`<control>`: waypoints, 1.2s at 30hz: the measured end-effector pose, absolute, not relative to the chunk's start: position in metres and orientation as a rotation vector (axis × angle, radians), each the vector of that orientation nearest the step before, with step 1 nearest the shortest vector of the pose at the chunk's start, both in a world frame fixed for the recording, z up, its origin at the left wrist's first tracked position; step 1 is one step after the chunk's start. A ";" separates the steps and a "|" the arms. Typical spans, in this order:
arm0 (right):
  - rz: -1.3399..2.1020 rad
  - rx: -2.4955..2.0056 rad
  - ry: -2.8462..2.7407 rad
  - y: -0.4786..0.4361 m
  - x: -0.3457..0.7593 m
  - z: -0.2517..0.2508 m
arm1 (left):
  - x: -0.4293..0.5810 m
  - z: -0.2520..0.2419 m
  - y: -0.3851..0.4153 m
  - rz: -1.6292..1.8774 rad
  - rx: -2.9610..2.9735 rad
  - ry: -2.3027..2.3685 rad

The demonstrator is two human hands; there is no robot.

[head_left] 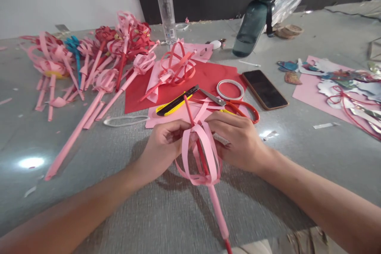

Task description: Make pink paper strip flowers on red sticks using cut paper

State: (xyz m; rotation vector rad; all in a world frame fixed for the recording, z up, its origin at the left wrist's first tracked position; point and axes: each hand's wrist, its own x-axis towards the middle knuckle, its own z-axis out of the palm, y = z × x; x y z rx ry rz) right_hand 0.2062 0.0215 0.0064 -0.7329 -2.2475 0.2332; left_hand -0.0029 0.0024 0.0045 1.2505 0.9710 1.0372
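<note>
My left hand [162,149] and my right hand [238,139] both pinch a pink paper lantern-flower [202,154] on a red and pink stick [218,212], low in the middle of the view. Its looped pink strips bulge between my fingers, and a red stick end [189,109] pokes up above them. Just beyond my hands lie a yellow and black utility knife [175,103], red-handled scissors [235,105] and a white tape ring [229,89] on red and pink paper sheets [208,77].
A pile of finished pink, red and blue paper flowers [89,61] covers the left of the grey table [89,190]. A clear bottle [165,6], a dark green bottle [251,27], a phone [264,89] and a pink sheet with cut-outs [336,83] lie further back and right.
</note>
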 end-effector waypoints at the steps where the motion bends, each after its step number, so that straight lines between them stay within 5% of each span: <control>1: 0.216 -0.727 -2.250 0.021 0.206 0.007 | -0.003 0.004 0.003 1.041 1.248 0.970; 36: 0.031 -0.749 -2.206 0.017 0.201 0.008 | -0.007 -0.003 0.006 1.040 1.212 1.005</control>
